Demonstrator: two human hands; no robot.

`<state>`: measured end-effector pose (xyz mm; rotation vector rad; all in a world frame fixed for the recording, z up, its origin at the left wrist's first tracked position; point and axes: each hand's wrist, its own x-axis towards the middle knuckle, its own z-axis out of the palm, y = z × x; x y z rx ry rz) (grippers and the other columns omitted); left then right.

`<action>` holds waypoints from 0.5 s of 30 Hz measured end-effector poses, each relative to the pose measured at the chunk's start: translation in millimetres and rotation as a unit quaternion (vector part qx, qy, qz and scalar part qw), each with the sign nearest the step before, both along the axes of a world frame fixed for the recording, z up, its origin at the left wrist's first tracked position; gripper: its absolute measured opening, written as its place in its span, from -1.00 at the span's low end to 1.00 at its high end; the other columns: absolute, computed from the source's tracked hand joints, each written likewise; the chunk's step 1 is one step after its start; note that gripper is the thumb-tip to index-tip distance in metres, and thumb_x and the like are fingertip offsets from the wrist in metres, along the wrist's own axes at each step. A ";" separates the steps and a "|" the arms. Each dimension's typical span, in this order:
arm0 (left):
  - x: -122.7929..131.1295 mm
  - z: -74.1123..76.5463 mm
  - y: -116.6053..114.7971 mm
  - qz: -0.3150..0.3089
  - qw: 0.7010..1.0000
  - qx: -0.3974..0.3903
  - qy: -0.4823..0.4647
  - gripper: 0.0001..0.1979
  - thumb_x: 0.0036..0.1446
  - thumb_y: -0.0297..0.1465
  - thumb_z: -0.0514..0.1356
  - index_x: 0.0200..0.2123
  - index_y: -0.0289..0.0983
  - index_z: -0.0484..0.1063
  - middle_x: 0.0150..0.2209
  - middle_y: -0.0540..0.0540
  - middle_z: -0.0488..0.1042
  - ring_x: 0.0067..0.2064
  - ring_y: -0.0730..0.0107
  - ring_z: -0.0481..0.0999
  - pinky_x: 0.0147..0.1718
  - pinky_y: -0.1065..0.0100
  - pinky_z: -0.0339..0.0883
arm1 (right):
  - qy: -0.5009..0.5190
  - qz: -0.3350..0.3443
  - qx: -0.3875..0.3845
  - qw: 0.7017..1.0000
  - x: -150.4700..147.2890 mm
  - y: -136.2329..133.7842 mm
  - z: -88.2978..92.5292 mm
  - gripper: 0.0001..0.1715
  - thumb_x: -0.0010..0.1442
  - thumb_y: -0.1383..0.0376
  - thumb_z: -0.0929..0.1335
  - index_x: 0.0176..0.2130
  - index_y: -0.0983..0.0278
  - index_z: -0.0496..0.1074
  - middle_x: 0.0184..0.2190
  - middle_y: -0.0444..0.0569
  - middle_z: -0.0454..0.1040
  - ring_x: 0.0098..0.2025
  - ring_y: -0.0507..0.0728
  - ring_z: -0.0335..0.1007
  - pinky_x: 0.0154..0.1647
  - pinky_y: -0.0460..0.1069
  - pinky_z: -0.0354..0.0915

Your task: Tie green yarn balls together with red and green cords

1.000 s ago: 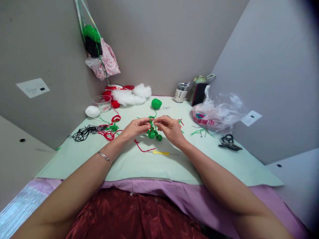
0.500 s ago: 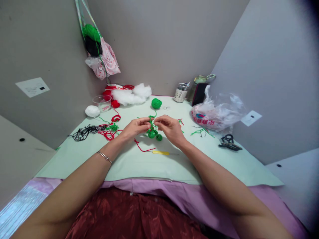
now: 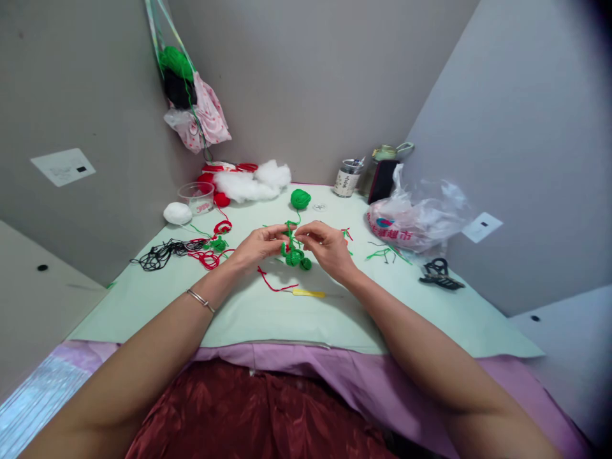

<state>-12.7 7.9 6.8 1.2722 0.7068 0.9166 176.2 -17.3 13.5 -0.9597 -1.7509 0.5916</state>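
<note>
My left hand [image 3: 262, 247] is closed, with thumb and fingers pinching the upper part of a green crocheted piece [image 3: 293, 257] that has rounded green lumps hanging below. Close beside it, my right hand [image 3: 326, 247] is pinched at the same piece's right side; what lies between its fingertips is too small to make out. Green yarn runs from the hands up to a green yarn ball [image 3: 300, 199] behind them. Below the hands, a crochet hook with a yellow handle [image 3: 308, 293] lies on the table beside a short red yarn strand [image 3: 273, 285].
To the left lie black yarn [image 3: 167, 254], red yarn [image 3: 208, 258], a white yarn ball [image 3: 177, 213] and a clear plastic cup [image 3: 197, 199]. White stuffing [image 3: 248, 183] sits at the back. On the right are a plastic bag [image 3: 411, 220], a phone [image 3: 382, 180] and a black hair claw [image 3: 440, 275].
The hanging green lumps have shifted very slightly. Both hands stay in nearly the same place, with the same pinch.
</note>
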 end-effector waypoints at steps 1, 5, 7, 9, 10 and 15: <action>-0.1 0.7 -0.4 -0.002 1.000 -0.005 -0.005 -0.48 -0.13 -0.37 0.39 -0.01 -0.26 0.54 -0.36 -0.02 0.48 -0.33 0.44 0.46 -0.20 0.33 0.32 | 0.002 0.002 0.000 1.000 0.1 0.1 -0.1 -0.91 0.16 0.30 0.38 -0.33 0.23 0.53 -0.33 -0.05 0.49 -0.36 0.07 0.37 -0.35 -0.02 0.33; -1.7 1.2 -0.4 -0.013 0.999 -0.028 -0.017 -0.49 -0.09 -0.35 0.40 0.01 -0.26 0.53 -0.30 -0.09 0.54 -0.29 0.39 0.50 -0.18 0.32 0.35 | 0.028 0.015 -0.013 0.999 -0.5 0.9 -1.5 -0.90 0.16 0.26 0.40 -0.32 0.23 0.53 -0.32 -0.05 0.49 -0.40 0.05 0.37 -0.36 -0.02 0.33; -2.5 0.2 0.4 -0.027 0.999 -0.035 -0.022 -0.48 -0.06 -0.34 0.39 0.03 -0.26 0.52 -0.23 -0.14 0.57 -0.25 0.35 0.53 -0.17 0.32 0.36 | 0.052 0.023 -0.023 0.998 -1.6 1.0 -2.1 -0.90 0.15 0.25 0.41 -0.33 0.24 0.52 -0.32 -0.05 0.49 -0.44 0.03 0.36 -0.39 -0.03 0.34; -2.8 -1.0 1.1 -0.040 0.998 -0.037 -0.030 -0.47 -0.04 -0.33 0.39 0.06 -0.26 0.50 -0.17 -0.17 0.58 -0.22 0.33 0.55 -0.17 0.33 0.36 | 0.069 0.029 -0.031 0.997 -3.3 0.6 -2.2 -0.90 0.14 0.25 0.42 -0.35 0.25 0.52 -0.33 -0.06 0.48 -0.46 0.01 0.35 -0.41 -0.04 0.33; -2.7 -1.5 1.3 -0.045 0.998 -0.038 -0.034 -0.47 -0.03 -0.33 0.39 0.06 -0.26 0.49 -0.15 -0.17 0.58 -0.21 0.33 0.56 -0.17 0.34 0.37 | 0.073 0.030 -0.034 0.996 -4.2 0.3 -2.0 -0.90 0.14 0.25 0.42 -0.35 0.25 0.52 -0.35 -0.07 0.48 -0.46 0.01 0.34 -0.43 -0.05 0.32; -2.5 -1.1 1.3 -0.050 0.997 -0.039 -0.039 -0.46 -0.02 -0.33 0.39 0.08 -0.26 0.48 -0.12 -0.18 0.58 -0.17 0.32 0.57 -0.15 0.35 0.38 | 0.060 0.027 -0.031 0.997 -6.0 -0.4 -1.1 -0.87 0.13 0.25 0.42 -0.37 0.28 0.51 -0.39 -0.09 0.47 -0.49 -0.02 0.28 -0.46 -0.08 0.27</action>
